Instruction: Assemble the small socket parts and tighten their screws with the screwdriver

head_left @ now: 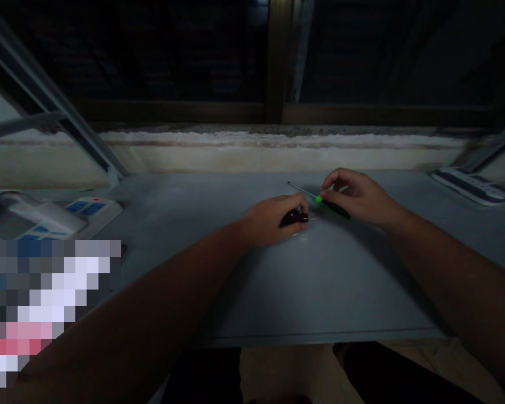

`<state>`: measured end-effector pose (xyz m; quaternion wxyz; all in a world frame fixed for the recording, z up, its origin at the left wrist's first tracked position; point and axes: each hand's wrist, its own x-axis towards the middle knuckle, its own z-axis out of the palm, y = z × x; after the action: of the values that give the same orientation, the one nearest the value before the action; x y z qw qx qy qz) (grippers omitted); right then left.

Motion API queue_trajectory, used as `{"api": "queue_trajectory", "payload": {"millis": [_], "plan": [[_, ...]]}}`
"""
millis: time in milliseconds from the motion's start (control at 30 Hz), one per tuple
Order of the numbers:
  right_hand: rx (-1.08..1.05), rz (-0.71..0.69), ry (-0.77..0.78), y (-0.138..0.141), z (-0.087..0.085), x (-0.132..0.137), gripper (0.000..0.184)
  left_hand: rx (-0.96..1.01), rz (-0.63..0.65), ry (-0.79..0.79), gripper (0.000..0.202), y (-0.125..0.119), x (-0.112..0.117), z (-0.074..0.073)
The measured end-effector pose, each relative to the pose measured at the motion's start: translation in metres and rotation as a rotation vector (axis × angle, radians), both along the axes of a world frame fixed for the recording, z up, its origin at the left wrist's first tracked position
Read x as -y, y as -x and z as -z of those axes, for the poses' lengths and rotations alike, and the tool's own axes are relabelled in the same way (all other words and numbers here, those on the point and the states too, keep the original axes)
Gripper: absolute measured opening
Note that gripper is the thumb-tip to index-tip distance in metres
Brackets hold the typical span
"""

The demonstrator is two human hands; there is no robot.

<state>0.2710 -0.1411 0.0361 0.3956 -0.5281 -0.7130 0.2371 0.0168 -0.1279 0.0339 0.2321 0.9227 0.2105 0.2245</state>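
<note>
My left hand [273, 220] is closed round a small tool with a dark maroon handle [294, 217]. A thin, short metal shaft juts from the handle to the right; I cannot tell if it is an awl or a small screwdriver. To the right, my right hand [357, 196] pinches a screwdriver [335, 209] with thumb and finger close to its bright green collar. Its handle is black and green, and its slim metal shaft points away to the upper left. Both hands are low over the grey table [303, 292], close together but apart.
On the left is a white power strip [105, 216] with blue sockets, a lit red light and a plugged-in white adapter [53, 213]. A pale, dark-edged device [473, 188] lies at the far right. Metal frame bars [73, 120] rise at both sides, before a dark window.
</note>
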Motion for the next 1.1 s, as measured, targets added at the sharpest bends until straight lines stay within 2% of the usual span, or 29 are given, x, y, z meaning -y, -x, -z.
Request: {"api": "queue_trajectory", "payload": {"millis": [67,133,233,333,467,567,633,700,867,967,1100], "plan": [[0.279,0.030,-0.049,-0.019,-0.002,-0.006,0.040,-0.005,0.016,-0.034,0.020,-0.001,-0.003,0.001],[0.448,-0.030,0.040,-0.033,-0.003,-0.010,0.048,0.017,0.041,-0.053,0.020,-0.001,-0.005,0.003],[0.465,-0.098,0.175,-0.040,-0.002,-0.011,0.039,0.042,0.047,-0.051,0.023,0.001,-0.007,0.003],[0.240,-0.011,0.154,-0.040,-0.001,-0.013,0.037,0.058,0.036,-0.029,0.024,0.003,-0.006,0.001],[-0.338,0.121,-0.001,-0.045,-0.003,-0.022,0.045,0.056,-0.016,0.013,0.025,0.005,-0.004,-0.001],[-0.689,0.116,-0.202,-0.049,-0.011,-0.026,0.040,0.055,-0.062,0.058,0.032,0.006,-0.003,-0.001],[-0.825,0.070,-0.280,-0.047,-0.018,-0.025,0.035,0.068,-0.067,0.089,0.038,0.006,-0.003,0.001],[-0.849,0.001,-0.332,-0.041,-0.023,-0.020,0.036,0.077,-0.055,0.107,0.042,0.006,-0.002,0.002],[-0.713,-0.181,-0.456,-0.015,-0.029,-0.002,0.052,0.075,0.008,0.068,0.044,0.001,0.000,0.003],[-0.717,-0.199,-0.503,0.001,-0.034,0.009,0.056,0.083,0.084,0.021,0.041,-0.004,0.003,0.003],[-0.749,-0.158,-0.554,0.013,-0.041,0.019,0.053,0.082,0.173,-0.007,0.036,-0.010,0.007,0.002]]}}
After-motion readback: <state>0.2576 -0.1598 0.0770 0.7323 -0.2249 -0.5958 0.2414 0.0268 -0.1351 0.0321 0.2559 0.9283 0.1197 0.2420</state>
